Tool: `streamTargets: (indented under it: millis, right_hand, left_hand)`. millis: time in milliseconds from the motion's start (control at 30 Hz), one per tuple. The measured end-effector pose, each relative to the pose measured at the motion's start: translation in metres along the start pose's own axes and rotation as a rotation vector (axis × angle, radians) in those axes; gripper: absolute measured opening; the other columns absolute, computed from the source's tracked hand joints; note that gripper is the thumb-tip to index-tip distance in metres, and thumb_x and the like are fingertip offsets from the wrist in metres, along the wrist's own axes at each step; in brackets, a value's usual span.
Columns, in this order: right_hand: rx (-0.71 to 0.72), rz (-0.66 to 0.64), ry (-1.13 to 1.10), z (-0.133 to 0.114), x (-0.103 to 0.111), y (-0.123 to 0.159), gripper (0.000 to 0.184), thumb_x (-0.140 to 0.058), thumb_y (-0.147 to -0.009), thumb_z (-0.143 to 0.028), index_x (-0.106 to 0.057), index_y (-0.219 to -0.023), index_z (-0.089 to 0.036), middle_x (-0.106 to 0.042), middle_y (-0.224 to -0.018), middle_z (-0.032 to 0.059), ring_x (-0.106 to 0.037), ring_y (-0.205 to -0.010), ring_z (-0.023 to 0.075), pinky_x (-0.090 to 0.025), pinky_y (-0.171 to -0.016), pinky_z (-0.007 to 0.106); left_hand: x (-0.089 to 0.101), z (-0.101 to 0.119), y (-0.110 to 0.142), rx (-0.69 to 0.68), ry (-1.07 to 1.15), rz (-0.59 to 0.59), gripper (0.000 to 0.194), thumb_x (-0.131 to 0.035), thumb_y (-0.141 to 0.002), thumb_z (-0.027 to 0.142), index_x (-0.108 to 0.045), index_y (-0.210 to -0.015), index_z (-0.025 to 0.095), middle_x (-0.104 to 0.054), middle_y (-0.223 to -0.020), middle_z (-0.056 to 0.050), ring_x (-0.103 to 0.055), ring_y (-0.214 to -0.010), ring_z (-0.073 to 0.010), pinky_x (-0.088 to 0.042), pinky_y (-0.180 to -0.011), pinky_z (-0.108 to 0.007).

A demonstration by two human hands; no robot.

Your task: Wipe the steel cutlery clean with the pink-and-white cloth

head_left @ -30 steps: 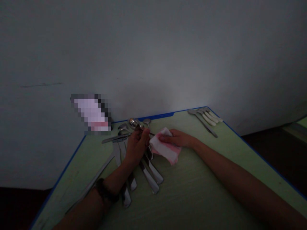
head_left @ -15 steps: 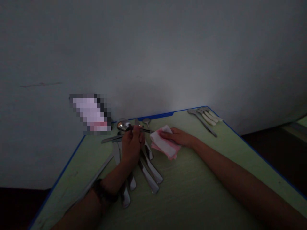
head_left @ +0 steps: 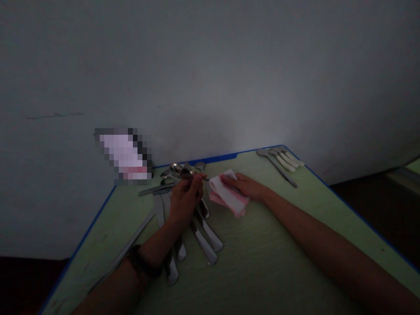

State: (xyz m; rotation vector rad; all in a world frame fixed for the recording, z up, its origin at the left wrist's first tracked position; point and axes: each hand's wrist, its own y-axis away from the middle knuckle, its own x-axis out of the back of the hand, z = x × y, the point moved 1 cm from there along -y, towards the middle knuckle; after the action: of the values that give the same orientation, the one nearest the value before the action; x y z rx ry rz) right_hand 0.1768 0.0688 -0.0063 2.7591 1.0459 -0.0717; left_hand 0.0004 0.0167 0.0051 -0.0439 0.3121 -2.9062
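Observation:
My left hand [head_left: 184,197] is closed around a metal spoon [head_left: 178,168], whose bowl points away to the left above the other cutlery. The far end of the spoon's handle runs toward a folded pink and white cloth [head_left: 229,192]. My right hand [head_left: 247,187] grips that cloth, thumb on top, and the cloth covers the handle's end. Under and around my left hand lie several pieces of metal cutlery [head_left: 205,247], their wide handles fanned toward me. A small spoon [head_left: 200,166] rests behind my hands near the table's back edge.
The pale green table [head_left: 262,262] has a blue rim and stands against a grey wall [head_left: 210,78]. At its back right lie a long metal spoon [head_left: 278,168] and several white-handled utensils [head_left: 286,162]. A blurred-out phone-like object [head_left: 123,153] leans at the back left.
My left hand has shifted slightly right and the spoon has turned, its bowl now tilted and nearer the hand. The cloth in my right hand has moved a little to the right.

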Motion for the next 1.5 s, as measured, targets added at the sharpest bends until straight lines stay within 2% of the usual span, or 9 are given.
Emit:
streamTargets:
  millis: [133, 333, 500, 633, 767, 933, 1100, 1333, 1500]
  right_hand:
    - [0.002, -0.017, -0.002, 0.0, 0.0, -0.001, 0.045, -0.061, -0.069, -0.058, -0.058, -0.075, -0.013, -0.058, -0.06, -0.0012, -0.048, -0.049, 0.0072, -0.033, -0.046, 0.019]
    - [0.051, 0.102, -0.134, -0.003, -0.001, 0.001, 0.043, -0.066, -0.065, -0.054, -0.058, -0.076, -0.013, -0.054, -0.056, -0.0033, -0.043, -0.046, 0.0062, -0.031, -0.043, 0.019]
    - [0.039, 0.021, -0.096, -0.003, 0.0, 0.0, 0.039, -0.066, -0.067, -0.051, -0.058, -0.077, -0.014, -0.057, -0.06, -0.0029, -0.046, -0.05, 0.006, -0.032, -0.045, 0.019]
    - [0.018, -0.029, 0.012, -0.002, 0.0, 0.0, 0.036, -0.063, -0.072, -0.048, -0.06, -0.079, -0.013, -0.06, -0.064, -0.0015, -0.05, -0.052, 0.0068, -0.035, -0.048, 0.019]
    - [0.015, -0.044, 0.086, -0.002, -0.002, 0.001, 0.035, -0.06, -0.074, -0.047, -0.06, -0.078, -0.013, -0.06, -0.065, -0.0009, -0.051, -0.053, 0.0076, -0.036, -0.048, 0.019]
    - [0.028, -0.072, 0.129, -0.006, -0.003, 0.002, 0.036, -0.058, -0.076, -0.049, -0.059, -0.08, -0.013, -0.06, -0.066, -0.0006, -0.051, -0.054, 0.0073, -0.038, -0.05, 0.019]
    - [0.048, -0.077, 0.186, -0.008, -0.005, 0.004, 0.039, -0.055, -0.077, -0.051, -0.06, -0.079, -0.013, -0.058, -0.065, -0.0009, -0.05, -0.053, 0.0069, -0.037, -0.049, 0.019]
    - [0.043, -0.084, 0.186, -0.007, -0.004, 0.004, 0.04, -0.054, -0.077, -0.052, -0.061, -0.081, -0.013, -0.061, -0.068, 0.0001, -0.05, -0.056, 0.0077, -0.038, -0.052, 0.02]
    - [0.025, -0.057, 0.142, -0.005, -0.001, 0.003, 0.041, -0.056, -0.076, -0.053, -0.06, -0.08, -0.013, -0.06, -0.066, -0.0008, -0.05, -0.053, 0.0069, -0.037, -0.05, 0.02]
  left_hand:
    - [-0.003, 0.003, 0.001, 0.015, 0.069, 0.015, 0.031, -0.054, -0.081, 0.046, -0.06, -0.09, 0.017, -0.043, -0.053, 0.006, -0.037, -0.038, -0.0038, -0.027, -0.035, -0.014]
    - [0.0, 0.001, -0.003, 0.02, 0.294, 0.117, 0.032, -0.048, -0.084, 0.048, -0.051, -0.101, 0.022, -0.049, -0.062, 0.006, -0.039, -0.036, -0.0034, -0.029, -0.033, -0.014]
    - [-0.002, 0.001, -0.003, 0.088, 0.325, 0.076, 0.032, -0.047, -0.084, 0.048, -0.051, -0.102, 0.022, -0.051, -0.063, 0.006, -0.039, -0.035, -0.004, -0.03, -0.032, -0.014]
    - [-0.001, 0.003, -0.005, 0.078, 0.413, 0.135, 0.03, -0.048, -0.083, 0.049, -0.052, -0.088, 0.019, -0.054, -0.064, 0.004, -0.04, -0.035, -0.0041, -0.029, -0.03, -0.014]
    - [0.005, 0.001, -0.009, 0.03, 0.491, 0.21, 0.03, -0.051, -0.083, 0.045, -0.055, -0.1, 0.021, -0.051, -0.062, 0.004, -0.042, -0.039, -0.0049, -0.028, -0.031, -0.014]
    - [0.006, -0.001, -0.01, -0.015, 0.391, 0.154, 0.032, -0.052, -0.083, 0.04, -0.055, -0.109, 0.021, -0.048, -0.062, 0.005, -0.041, -0.041, -0.0042, -0.029, -0.032, -0.013]
    - [0.005, 0.0, -0.007, -0.025, 0.313, 0.054, 0.036, -0.046, -0.086, 0.042, -0.052, -0.115, 0.023, -0.041, -0.05, 0.007, -0.035, -0.036, -0.0053, -0.026, -0.032, -0.014]
    - [0.006, 0.01, -0.001, -0.097, 0.003, 0.025, 0.037, -0.043, -0.089, 0.038, -0.053, -0.119, 0.019, -0.036, -0.044, 0.008, -0.032, -0.036, -0.0057, -0.024, -0.035, -0.015]
    - [0.004, 0.009, 0.002, -0.09, -0.063, -0.084, 0.046, -0.05, -0.086, 0.034, -0.041, -0.13, 0.021, -0.039, -0.045, 0.009, -0.032, -0.037, -0.0056, -0.025, -0.035, -0.014]
